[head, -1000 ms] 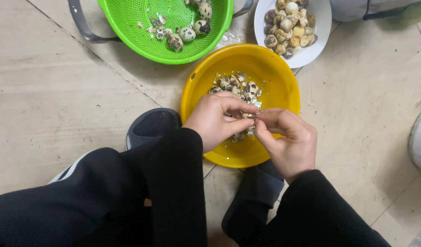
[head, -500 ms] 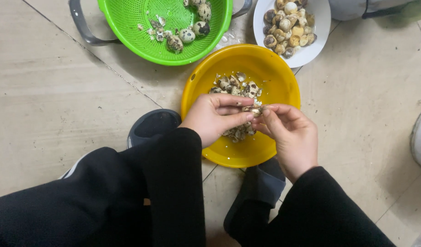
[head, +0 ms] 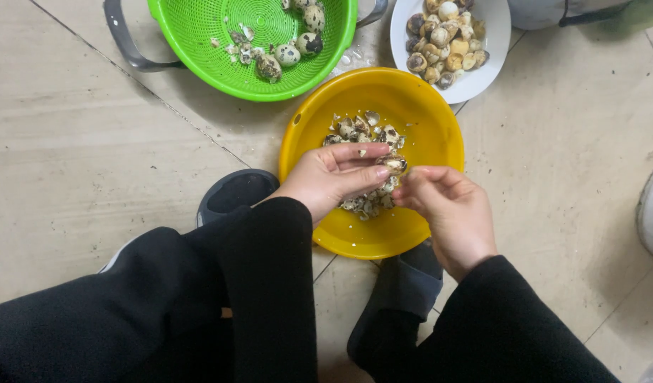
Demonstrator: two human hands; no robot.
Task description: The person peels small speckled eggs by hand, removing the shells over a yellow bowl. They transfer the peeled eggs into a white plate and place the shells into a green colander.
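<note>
Fingers [head: 355,174] of both hands pinch a speckled quail egg [head: 395,164] above the yellow bowl [head: 440,135].

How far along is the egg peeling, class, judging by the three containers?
Done: a heap of eggs fills the white bowl, and shell bits litter the yellow bowl. In hand: left hand and right hand work one speckled egg. Left: a few speckled eggs in the green colander.
</note>
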